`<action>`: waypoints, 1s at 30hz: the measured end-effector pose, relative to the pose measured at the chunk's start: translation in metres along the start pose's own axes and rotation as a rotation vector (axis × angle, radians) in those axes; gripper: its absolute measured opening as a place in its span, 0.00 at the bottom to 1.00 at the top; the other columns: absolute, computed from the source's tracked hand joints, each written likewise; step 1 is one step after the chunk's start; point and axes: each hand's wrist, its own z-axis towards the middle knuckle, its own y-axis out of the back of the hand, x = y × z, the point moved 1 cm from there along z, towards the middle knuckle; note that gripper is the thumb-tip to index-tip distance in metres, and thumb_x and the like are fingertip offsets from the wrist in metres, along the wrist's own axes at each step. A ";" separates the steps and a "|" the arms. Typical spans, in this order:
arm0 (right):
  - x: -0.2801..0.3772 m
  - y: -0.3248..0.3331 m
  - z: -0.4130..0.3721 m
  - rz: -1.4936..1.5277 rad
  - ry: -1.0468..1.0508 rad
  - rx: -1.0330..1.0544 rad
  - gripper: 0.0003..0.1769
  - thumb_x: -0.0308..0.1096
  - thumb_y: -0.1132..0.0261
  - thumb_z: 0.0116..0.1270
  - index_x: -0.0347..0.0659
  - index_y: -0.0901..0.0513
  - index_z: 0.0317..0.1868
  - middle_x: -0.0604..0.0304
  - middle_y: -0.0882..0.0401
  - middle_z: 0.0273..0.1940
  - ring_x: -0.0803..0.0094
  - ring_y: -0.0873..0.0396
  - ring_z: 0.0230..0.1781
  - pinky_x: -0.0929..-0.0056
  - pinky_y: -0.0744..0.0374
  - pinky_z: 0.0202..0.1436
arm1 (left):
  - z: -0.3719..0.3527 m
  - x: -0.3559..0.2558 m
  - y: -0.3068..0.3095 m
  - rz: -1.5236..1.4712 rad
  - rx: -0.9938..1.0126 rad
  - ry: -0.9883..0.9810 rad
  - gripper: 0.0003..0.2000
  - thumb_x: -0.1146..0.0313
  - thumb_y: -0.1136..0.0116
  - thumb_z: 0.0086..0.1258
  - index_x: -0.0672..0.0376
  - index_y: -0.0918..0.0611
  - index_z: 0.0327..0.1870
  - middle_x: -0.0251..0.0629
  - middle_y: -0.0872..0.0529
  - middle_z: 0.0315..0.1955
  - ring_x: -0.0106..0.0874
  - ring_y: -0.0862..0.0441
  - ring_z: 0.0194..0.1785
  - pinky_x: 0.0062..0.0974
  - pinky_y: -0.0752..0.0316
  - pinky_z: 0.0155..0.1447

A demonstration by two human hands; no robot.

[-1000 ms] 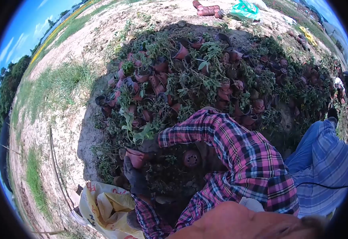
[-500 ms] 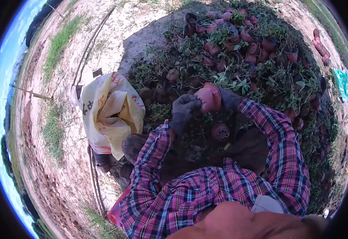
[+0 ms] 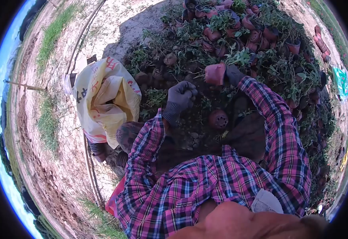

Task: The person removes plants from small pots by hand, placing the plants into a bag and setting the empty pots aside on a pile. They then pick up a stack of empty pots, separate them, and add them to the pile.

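Note:
A reddish plastic plant pot [image 3: 215, 74] is gripped at its right side by my gloved right hand [image 3: 234, 75], above the heap. Thin roots or stems stick out from the pot's left side. To the lower left of the pot, my gloved left hand [image 3: 180, 97] has its fingers curled closed, apart from the pot. Whatever those fingers may hold is hidden. Another pot [image 3: 218, 119], its base with drainage holes facing up, lies on the dark soil between my knees. Round soil clods [image 3: 170, 59] lie beyond my left hand.
A big heap of pots and wilted green plants [image 3: 257, 40] spreads ahead and to the right. At the left stands a yellowish-white woven sack [image 3: 106, 99] with its mouth open. A hose [image 3: 78, 44] runs along the ground, and stacked pots [image 3: 321, 44] lie far right.
My left hand has come away from the pot and moved slightly down. The right hand keeps hold of the pot, which has turned and shifted a little up in view.

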 end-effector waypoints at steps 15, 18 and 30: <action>-0.028 -0.007 0.044 -1.598 0.282 0.004 0.28 0.54 0.51 0.64 0.35 0.23 0.44 0.45 0.23 0.38 0.57 0.23 0.35 0.65 0.26 0.38 | 0.002 0.028 -0.019 0.985 0.045 -0.672 0.08 0.64 0.43 0.55 0.58 0.25 0.25 0.44 0.22 0.20 0.44 0.22 0.26 0.35 0.29 0.28; -0.014 -0.023 0.005 -1.670 0.726 0.130 0.26 0.53 0.51 0.65 0.36 0.24 0.46 0.46 0.24 0.42 0.58 0.23 0.37 0.63 0.25 0.38 | -0.009 0.024 -0.020 0.883 0.082 -0.623 0.07 0.65 0.42 0.53 0.58 0.24 0.25 0.43 0.22 0.19 0.43 0.22 0.25 0.36 0.29 0.28; 0.034 -0.122 0.014 -1.270 0.294 -0.115 0.23 0.47 0.49 0.67 0.32 0.27 0.47 0.58 0.29 0.30 0.73 0.27 0.32 0.74 0.27 0.41 | -0.003 0.031 -0.006 1.380 0.355 0.067 0.17 0.56 0.46 0.58 0.57 0.18 0.42 0.45 0.17 0.37 0.41 0.19 0.42 0.36 0.25 0.46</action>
